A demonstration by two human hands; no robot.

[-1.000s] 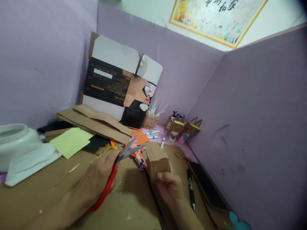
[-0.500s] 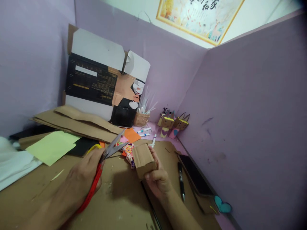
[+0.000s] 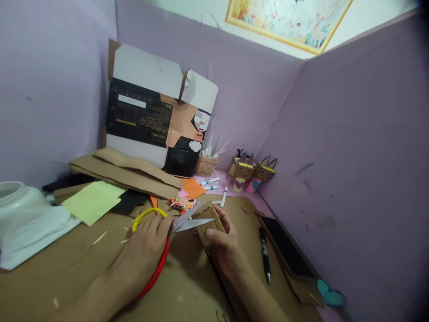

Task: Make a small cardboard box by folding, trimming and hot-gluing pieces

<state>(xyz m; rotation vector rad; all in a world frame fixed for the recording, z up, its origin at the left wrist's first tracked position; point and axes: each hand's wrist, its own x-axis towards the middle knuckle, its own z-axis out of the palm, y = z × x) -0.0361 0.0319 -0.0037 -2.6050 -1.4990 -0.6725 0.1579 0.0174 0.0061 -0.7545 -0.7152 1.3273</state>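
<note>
My left hand (image 3: 147, 243) is wrapped round a pair of scissors (image 3: 187, 221) with one yellow and one red handle. The blades are parted and point right, their tips overlapping the near side of a small cardboard box (image 3: 206, 228) in this view; whether they touch it I cannot tell. The box is brown and tilted, held above the table in my right hand (image 3: 228, 243), thumb on its front and fingers behind. Beyond the blades lies a bright patterned piece (image 3: 182, 204), partly hidden by them.
Right of my right hand lie a black pen (image 3: 264, 255) and a dark phone-like slab (image 3: 286, 246). Yellow-green paper (image 3: 94, 203), cardboard strips (image 3: 127, 172) and a white jar (image 3: 20, 210) stand left. Behind are white markers (image 3: 224, 197), a basket (image 3: 206, 166) and cardboard animal figures (image 3: 244, 171).
My left hand has brought the scissors right, up to the box. My right hand has turned the box, and its thumb now lies across the front. The whole view has shifted slightly.
</note>
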